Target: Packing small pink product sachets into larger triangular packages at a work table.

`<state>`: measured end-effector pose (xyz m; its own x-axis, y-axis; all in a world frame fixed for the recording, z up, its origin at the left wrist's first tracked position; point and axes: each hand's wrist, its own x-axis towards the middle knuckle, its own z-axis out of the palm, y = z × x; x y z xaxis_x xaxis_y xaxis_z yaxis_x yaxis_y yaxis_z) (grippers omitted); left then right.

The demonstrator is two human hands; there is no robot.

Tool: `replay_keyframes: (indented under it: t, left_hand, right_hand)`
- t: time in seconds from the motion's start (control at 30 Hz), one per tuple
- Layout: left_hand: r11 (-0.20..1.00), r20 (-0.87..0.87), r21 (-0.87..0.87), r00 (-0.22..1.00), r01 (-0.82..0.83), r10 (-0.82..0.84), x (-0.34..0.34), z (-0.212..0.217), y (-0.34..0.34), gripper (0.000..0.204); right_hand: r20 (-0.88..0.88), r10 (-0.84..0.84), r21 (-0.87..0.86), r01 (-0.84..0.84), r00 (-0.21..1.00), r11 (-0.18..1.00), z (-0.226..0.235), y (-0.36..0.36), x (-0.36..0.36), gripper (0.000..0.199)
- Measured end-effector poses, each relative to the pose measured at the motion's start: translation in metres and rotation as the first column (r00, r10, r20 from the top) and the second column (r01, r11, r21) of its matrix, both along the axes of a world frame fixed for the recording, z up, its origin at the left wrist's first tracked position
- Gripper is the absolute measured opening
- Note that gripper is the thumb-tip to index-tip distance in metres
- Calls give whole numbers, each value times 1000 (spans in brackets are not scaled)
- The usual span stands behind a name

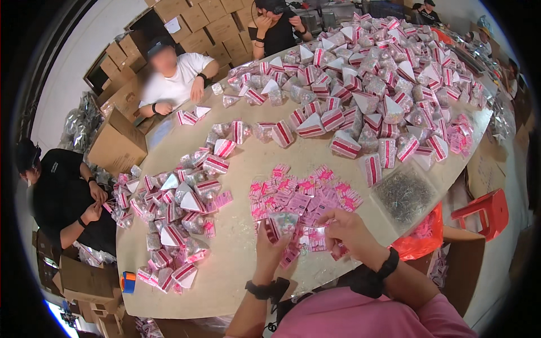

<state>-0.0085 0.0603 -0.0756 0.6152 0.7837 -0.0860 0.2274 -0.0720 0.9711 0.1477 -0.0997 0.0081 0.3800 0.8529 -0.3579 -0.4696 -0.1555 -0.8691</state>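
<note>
My left hand (271, 248) is closed around a small clear packet (283, 223) with a pink-and-white striped side and pale contents. My right hand (350, 232), just to its right, has its fingers pinched together. A small pink card (339, 252) hangs from those fingers; anything smaller in the pinch is hidden. Beneath and beyond both hands spreads a loose pile of pink printed cards (301, 197) on the pale table (231, 270).
A clear square tray (394, 228) of small metal pieces sits right of the cards. Striped packets heap at the far right (383, 84) and left (180, 208). Co-workers sit at the left (65, 186) and far side (183, 76). A red stool (483, 214) stands right.
</note>
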Motion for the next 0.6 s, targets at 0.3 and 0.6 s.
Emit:
replay_keyframes:
  t: [0.3, 0.6]
  left_hand:
    - [664, -118, 621, 887, 416, -446, -6, 46, -59, 61]
    - [653, -217, 584, 868, 482, -447, -16, 44, -69, 46]
  right_hand:
    - [11, 145, -39, -144, 989, 989, -23, -7, -7, 9]
    - [-70, 217, -41, -220, 974, 975, -40, -20, -14, 11]
